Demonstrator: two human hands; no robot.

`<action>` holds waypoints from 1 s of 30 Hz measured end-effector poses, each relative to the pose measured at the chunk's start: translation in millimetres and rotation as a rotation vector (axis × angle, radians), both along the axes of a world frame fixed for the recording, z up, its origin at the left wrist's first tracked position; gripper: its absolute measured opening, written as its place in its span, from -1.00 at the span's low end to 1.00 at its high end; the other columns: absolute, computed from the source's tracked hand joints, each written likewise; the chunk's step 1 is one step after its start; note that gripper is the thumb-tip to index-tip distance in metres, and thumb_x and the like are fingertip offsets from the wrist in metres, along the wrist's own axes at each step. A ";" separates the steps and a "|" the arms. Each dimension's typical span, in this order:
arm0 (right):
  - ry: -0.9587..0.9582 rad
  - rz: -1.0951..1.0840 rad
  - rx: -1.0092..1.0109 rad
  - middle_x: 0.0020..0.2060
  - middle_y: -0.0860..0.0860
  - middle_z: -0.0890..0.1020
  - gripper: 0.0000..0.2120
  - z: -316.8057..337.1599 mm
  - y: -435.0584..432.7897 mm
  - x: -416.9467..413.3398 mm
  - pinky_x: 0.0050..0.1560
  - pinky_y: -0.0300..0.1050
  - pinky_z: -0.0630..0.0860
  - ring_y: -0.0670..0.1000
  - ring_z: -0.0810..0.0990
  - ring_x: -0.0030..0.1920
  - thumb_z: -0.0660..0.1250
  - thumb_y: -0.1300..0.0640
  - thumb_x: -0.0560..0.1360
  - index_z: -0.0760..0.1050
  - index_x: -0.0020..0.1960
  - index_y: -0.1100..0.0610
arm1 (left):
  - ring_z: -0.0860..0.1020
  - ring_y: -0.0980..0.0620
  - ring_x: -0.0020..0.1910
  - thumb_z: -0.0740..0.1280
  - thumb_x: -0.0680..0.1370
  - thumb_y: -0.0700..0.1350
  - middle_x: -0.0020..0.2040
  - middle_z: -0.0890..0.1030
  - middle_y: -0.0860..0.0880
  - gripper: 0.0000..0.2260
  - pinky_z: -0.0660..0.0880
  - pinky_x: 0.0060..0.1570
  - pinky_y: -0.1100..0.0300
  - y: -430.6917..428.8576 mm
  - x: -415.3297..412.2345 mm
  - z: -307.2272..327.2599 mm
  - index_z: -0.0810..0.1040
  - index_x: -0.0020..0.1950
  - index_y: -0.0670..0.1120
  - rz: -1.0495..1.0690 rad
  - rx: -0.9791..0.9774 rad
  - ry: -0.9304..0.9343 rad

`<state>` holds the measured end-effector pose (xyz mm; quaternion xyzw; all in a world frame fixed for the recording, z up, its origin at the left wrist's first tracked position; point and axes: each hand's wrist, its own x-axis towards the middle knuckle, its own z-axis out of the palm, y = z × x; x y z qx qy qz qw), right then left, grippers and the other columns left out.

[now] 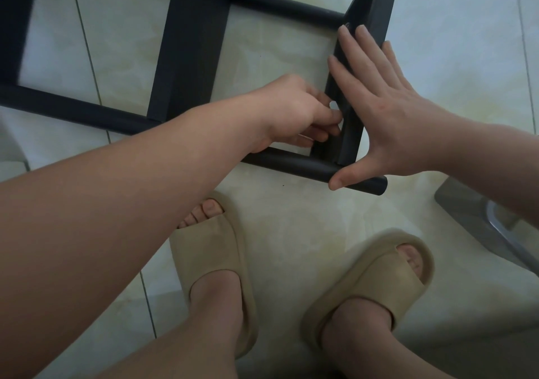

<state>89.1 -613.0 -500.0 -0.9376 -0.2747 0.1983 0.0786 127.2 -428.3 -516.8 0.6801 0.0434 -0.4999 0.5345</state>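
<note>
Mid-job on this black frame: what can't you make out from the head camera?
- What, if anything, the left hand pinches at the slat: head view, its own fingers cover it.
- Joint of slat and tube: head view, under the right hand.
- Far end of the frame: cut off by the top and left edges.
- The grey object at right: blurred, cut off by the right edge.

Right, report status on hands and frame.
Left hand curled at end slat, pinch hidden. Right hand flat on slat, thumb on round bar. Frame on tiles, nothing blocking.
</note>
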 end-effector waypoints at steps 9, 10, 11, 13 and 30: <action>0.005 0.000 -0.003 0.61 0.23 -0.24 0.42 0.0 -0.1 0.0 0.54 0.07 -0.39 0.19 -0.34 0.60 0.07 -0.73 0.19 -0.12 0.63 0.33 | 0.68 0.19 -0.25 0.39 0.59 -0.10 -0.22 0.73 0.05 -0.93 0.55 -0.09 0.17 1.2 -0.9 2.4 0.61 0.04 -0.06 -0.073 0.056 -0.016; 0.003 0.000 -0.001 0.61 0.24 -0.24 0.42 0.0 -0.1 -0.1 0.54 0.08 -0.38 0.19 -0.34 0.60 0.06 -0.73 0.19 -0.12 0.63 0.33 | 0.68 0.19 -0.26 0.39 0.59 -0.10 -0.23 0.73 0.06 -0.94 0.54 -0.09 0.17 0.8 -1.2 2.7 0.61 0.03 -0.05 -0.079 0.060 -0.016; 0.001 0.000 0.000 0.61 0.24 -0.23 0.42 -0.2 -0.3 -0.2 0.55 0.09 -0.37 0.19 -0.33 0.60 0.06 -0.73 0.19 -0.12 0.63 0.33 | 0.68 0.19 -0.26 0.39 0.59 -0.10 -0.24 0.73 0.06 -0.96 0.54 -0.10 0.17 0.3 -1.5 3.1 0.60 0.01 -0.05 -0.082 0.063 -0.016; -0.002 0.001 -0.001 0.62 0.24 -0.23 0.42 -0.5 -0.5 0.0 0.55 0.10 -0.36 0.20 -0.33 0.60 0.06 -0.73 0.19 -0.12 0.63 0.33 | 0.67 0.20 -0.27 0.38 0.60 -0.10 -0.25 0.72 0.08 -0.98 0.53 -0.10 0.17 -0.5 -1.9 4.2 0.60 -0.02 -0.02 -0.077 0.061 -0.018; 0.003 -0.001 0.002 0.61 0.24 -0.23 0.42 -1.3 -0.6 0.0 0.55 0.11 -0.36 0.21 -0.32 0.61 0.07 -0.73 0.19 -0.11 0.63 0.32 | 0.69 0.13 -0.24 0.30 0.64 -0.15 -0.28 0.72 0.05 -0.90 0.58 -0.10 0.20 -4.6 -2.2 18.1 0.58 -0.03 -0.10 -0.098 0.111 0.065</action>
